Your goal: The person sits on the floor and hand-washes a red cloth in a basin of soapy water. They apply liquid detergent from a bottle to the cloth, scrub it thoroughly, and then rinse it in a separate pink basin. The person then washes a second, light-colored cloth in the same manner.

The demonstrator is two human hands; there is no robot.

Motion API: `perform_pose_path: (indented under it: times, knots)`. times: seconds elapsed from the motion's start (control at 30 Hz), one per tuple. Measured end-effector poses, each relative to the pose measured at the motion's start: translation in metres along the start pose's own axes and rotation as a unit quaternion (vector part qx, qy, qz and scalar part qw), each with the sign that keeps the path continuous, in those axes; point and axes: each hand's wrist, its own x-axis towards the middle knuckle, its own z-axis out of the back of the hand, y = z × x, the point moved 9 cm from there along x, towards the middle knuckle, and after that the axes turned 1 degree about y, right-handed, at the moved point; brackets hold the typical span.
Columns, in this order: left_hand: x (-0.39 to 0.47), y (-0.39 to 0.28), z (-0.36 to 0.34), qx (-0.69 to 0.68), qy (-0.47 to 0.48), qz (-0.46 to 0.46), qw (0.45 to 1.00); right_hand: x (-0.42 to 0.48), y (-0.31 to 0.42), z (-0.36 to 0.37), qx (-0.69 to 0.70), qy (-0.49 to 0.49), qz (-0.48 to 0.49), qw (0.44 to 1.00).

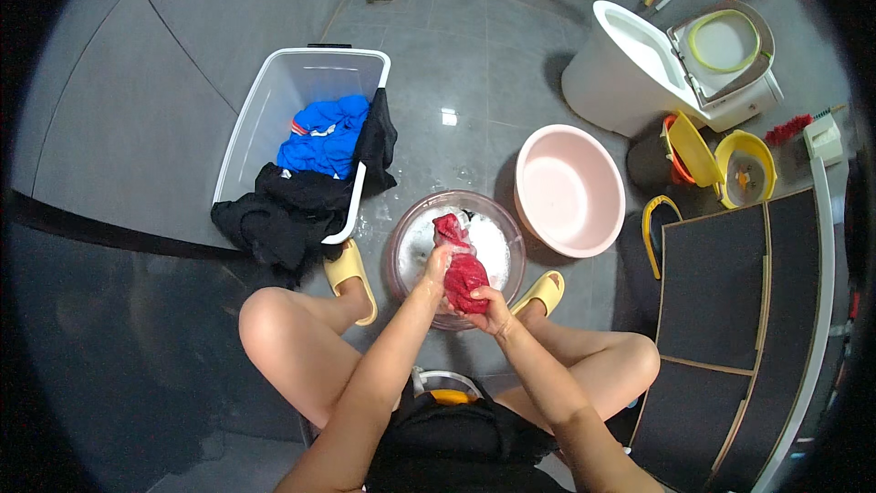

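Note:
A wet red cloth (467,279) is bunched between my hands above a round translucent basin (399,246). White suds (498,239) cover the water inside it. My left hand (438,267) grips the cloth along its left side, near where it narrows. Lower down, my right hand (489,309) holds the rounded end, with the thumb on top. The cloth's upper end hangs over the suds, and a small dark patch shows at the far side of the basin. The undersides of both hands are hidden.
Left stands a white plastic tub (236,130) with blue clothing (327,133) and black clothing (287,219) draped over its rim. A pink basin (571,192) sits to the right. Behind it are a toilet (623,75) and buckets (746,168). A dark cabinet (712,294) borders the right.

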Motion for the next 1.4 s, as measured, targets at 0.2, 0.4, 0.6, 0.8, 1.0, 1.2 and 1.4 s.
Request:
perform_pose_path:
  times: [0.2,0.4,0.6,0.8,1.0,1.2,1.4]
  knots:
    - [0.017,-0.008,0.049,0.101,-0.131,-0.085,0.982,-0.004,-0.001,0.003,-0.015,-0.065,-0.017,0.998]
    - [-0.017,-0.047,0.05,0.239,-0.349,-0.295,0.857,-0.025,0.061,0.014,-0.509,-0.253,0.091,0.818]
    - [-0.024,-0.039,0.019,0.201,-0.302,-0.263,0.894,-0.028,0.055,-0.023,-0.736,-0.314,0.211,0.562]
    - [-0.025,-0.038,-0.002,0.188,-0.167,-0.246,0.936,-0.018,0.054,0.008,-0.519,-0.224,0.168,0.807]
    - [-0.027,-0.041,-0.029,0.105,-0.065,-0.21,0.97,-0.024,0.065,-0.004,-0.551,-0.206,0.12,0.8]
    - [-0.008,-0.036,-0.007,0.181,-0.067,-0.155,0.969,-0.009,0.046,0.01,-0.391,-0.089,0.025,0.916]
    - [0.005,-0.038,0.024,0.139,-0.155,-0.162,0.965,-0.003,0.035,0.015,-0.339,-0.08,0.009,0.937]
